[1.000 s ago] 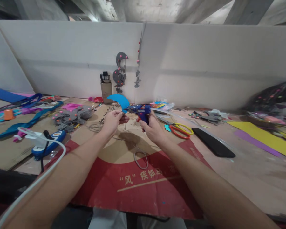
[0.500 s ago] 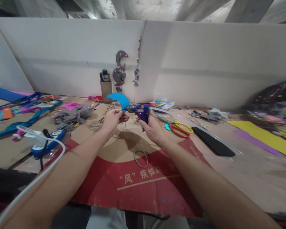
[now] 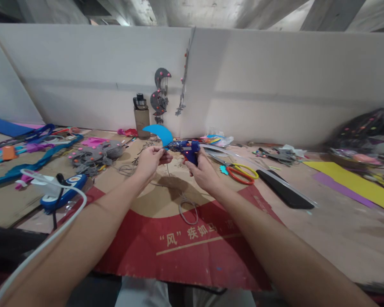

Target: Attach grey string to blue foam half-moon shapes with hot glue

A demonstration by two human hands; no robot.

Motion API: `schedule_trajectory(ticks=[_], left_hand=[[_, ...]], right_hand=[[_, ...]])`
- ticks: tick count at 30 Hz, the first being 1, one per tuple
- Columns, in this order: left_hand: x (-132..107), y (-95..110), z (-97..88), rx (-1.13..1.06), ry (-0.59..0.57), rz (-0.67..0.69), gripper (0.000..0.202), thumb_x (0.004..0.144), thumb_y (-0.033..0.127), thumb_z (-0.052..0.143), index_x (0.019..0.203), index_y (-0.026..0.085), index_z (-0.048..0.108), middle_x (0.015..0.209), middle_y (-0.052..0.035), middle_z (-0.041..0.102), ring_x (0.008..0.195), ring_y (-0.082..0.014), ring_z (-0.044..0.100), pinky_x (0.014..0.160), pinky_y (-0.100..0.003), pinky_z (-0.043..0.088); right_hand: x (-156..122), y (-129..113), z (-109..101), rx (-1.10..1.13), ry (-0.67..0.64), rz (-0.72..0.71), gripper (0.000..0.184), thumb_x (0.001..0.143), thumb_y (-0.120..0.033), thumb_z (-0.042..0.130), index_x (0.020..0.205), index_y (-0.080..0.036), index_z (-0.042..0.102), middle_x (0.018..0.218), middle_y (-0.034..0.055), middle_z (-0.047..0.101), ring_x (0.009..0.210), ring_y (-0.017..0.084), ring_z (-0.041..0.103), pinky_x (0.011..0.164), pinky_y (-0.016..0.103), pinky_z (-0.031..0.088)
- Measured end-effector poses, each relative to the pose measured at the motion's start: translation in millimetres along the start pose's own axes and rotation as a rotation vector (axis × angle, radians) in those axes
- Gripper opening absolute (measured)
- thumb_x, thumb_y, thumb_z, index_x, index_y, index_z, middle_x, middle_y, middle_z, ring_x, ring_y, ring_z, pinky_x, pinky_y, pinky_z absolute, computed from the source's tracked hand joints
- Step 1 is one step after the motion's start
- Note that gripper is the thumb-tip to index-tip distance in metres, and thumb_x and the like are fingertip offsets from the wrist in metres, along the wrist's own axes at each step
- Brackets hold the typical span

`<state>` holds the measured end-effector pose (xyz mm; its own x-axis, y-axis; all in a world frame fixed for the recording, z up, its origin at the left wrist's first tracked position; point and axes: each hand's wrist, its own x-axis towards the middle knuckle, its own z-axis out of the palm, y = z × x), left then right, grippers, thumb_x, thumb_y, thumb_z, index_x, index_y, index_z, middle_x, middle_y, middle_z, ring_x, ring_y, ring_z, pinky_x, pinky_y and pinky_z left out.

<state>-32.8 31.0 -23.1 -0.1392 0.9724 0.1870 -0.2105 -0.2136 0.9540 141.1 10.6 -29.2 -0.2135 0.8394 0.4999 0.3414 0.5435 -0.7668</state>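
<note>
Between the fingertips of my left hand [image 3: 152,161] is the lower end of a blue crescent cutout [image 3: 161,133]. My right hand [image 3: 204,170] grips the handle of a blue glue gun [image 3: 189,148], whose small red light is lit. The gun points left, and its nozzle is at the cutout's lower end by my left fingertips; whether they touch I cannot tell. A long clear glue stick [image 3: 237,156] sticks out of the back of the gun. Grey cord [image 3: 188,212] runs down from my left fingers and lies looped on the red and tan cardboard [image 3: 185,264].
Scissors [image 3: 240,175] and a black phone-like slab [image 3: 283,189] lie to the right, near yellow sheet [image 3: 352,181]. Left are a blue power strip [image 3: 64,194] with a white cable and grey felt pieces [image 3: 96,155]. A bottle [image 3: 142,117] stands at the back.
Both hands, the cutout and the glue gun hold nearly the same pose. The free end of the glue stick has shifted slightly, and the hanging string of ornaments on the wall has swung left.
</note>
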Motion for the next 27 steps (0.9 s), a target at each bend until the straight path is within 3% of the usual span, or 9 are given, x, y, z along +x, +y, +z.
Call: schedule_trajectory(ticks=[15, 27], left_hand=[[1.9, 2.0, -1.2, -0.022, 0.039, 0.003, 0.006, 0.081, 0.010, 0.052, 0.075, 0.010, 0.053, 0.067, -0.0069, 0.066, 0.060, -0.0136, 0.065, 0.066, -0.031, 0.054], [5.3, 1.7, -3.8, -0.038, 0.042, 0.012, 0.006, 0.082, 0.011, 0.053, 0.076, 0.011, 0.054, 0.067, -0.0077, 0.067, 0.058, -0.0131, 0.065, 0.065, -0.030, 0.054]], right_hand=[[1.2, 1.6, -0.5, -0.002, -0.007, 0.012, 0.038, 0.080, -0.026, 0.049, 0.116, -0.019, 0.040, 0.098, 0.0090, 0.055, 0.087, 0.021, 0.054, 0.074, 0.038, 0.049], [1.3, 4.4, 0.1, 0.020, 0.008, 0.006, 0.035, 0.080, -0.027, 0.050, 0.113, -0.021, 0.041, 0.093, 0.0063, 0.054, 0.077, 0.018, 0.052, 0.071, 0.036, 0.048]])
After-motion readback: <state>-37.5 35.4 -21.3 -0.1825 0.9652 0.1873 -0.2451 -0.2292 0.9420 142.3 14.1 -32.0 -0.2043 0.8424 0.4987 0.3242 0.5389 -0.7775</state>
